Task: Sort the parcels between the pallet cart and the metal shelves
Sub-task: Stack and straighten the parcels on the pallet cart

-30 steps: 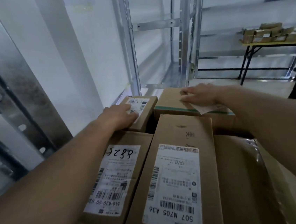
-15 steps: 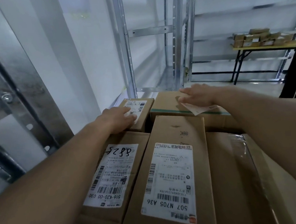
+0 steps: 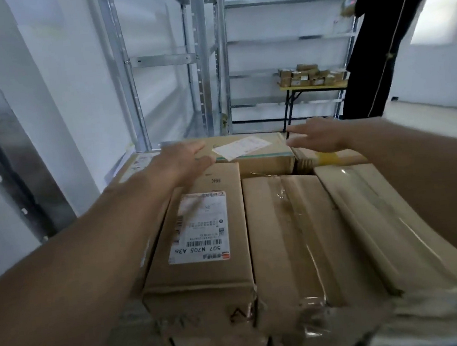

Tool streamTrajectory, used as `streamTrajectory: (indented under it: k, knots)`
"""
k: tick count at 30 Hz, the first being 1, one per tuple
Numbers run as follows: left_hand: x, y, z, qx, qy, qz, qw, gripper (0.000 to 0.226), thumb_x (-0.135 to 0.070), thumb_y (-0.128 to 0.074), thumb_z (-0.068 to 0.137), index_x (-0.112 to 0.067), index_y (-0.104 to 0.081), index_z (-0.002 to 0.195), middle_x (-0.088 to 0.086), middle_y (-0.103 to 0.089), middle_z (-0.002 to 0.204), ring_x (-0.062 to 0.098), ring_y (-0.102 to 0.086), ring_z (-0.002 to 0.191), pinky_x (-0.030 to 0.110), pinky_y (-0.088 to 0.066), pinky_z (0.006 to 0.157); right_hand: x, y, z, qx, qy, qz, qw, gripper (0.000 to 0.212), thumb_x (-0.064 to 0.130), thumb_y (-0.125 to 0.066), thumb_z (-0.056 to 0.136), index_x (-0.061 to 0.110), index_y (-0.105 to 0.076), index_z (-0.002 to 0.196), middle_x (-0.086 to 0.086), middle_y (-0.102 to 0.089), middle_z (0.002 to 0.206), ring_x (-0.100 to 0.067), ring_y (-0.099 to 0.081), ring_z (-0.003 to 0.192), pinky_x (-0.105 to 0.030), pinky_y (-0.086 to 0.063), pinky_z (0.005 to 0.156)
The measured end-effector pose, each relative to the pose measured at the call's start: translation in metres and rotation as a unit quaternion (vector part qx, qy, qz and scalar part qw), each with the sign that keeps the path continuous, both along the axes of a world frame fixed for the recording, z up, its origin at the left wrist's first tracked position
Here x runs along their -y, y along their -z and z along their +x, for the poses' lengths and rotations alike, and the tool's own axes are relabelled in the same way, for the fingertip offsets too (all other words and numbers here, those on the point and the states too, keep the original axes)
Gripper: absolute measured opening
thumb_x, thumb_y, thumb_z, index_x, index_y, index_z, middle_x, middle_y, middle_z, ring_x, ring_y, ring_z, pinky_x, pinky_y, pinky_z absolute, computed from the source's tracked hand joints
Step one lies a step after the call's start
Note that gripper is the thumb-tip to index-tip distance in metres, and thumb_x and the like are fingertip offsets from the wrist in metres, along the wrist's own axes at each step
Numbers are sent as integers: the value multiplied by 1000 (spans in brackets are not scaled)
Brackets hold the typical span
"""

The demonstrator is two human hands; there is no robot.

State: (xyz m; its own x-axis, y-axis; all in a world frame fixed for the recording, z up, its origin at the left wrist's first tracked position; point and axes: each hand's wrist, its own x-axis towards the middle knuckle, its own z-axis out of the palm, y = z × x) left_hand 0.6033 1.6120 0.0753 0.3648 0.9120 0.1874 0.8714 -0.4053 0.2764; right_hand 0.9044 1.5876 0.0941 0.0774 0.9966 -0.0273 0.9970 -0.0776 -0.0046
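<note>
Tall grey metal shelves with bare boards line the white back wall and the left side. A person in a long black garment stands at the right end of the shelves. Before that person, a yellow-topped folding counter with black legs carries a heap of small brown cartons.

Nearest the camera, a stack of brown cardboard parcels fills the lower view. A long brown taped carton lies in the middle, glossy clear tape running down its top. To its left lies a long brown labelled carton, whose white shipping label reads "507 N705 A36" upside down under a barcode; the finer print is too blurred to read.

Beyond them sits a flat brown box with a green band, a white slip of paper on its top. The left hand reaches to the box's left end, fingers loosely extended, gripping nothing. The right hand reaches toward its right end, fingers straight and spread, also holding nothing.
</note>
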Motion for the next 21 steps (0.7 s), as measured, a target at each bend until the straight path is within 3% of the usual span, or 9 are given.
streamTrajectory:
  k: [7, 11, 21]
  knots:
    - [14, -15, 81, -37, 36, 27, 998, 57, -56, -39, 93, -32, -32, 144, 5, -37, 148, 26, -36, 131, 40, -32, 101, 32, -6, 67, -13, 35, 6, 999, 60, 56, -33, 96, 31, -24, 150, -12, -24, 156, -31, -20, 143, -48, -17, 116]
    - [9, -15, 153, -47, 59, 19, 997, 60, -57, -38, 92, -31, -31, 145, 5, -30, 152, 25, -28, 138, 42, -26, 110, 38, -5, 127, -33, 56, 2, 998, 61, 57, -33, 96, 31, -23, 150, -12, -21, 157, -32, -17, 144, -50, -15, 116]
    - [-15, 8, 280, -81, 86, -31, 993, 62, -60, -37, 90, -34, -25, 146, 3, -24, 155, 27, -21, 141, 47, -22, 113, 18, 34, 245, -13, 71, -50, 996, 69, 69, -25, 90, 38, -12, 150, -13, -13, 159, -34, -9, 146, -53, -11, 116]
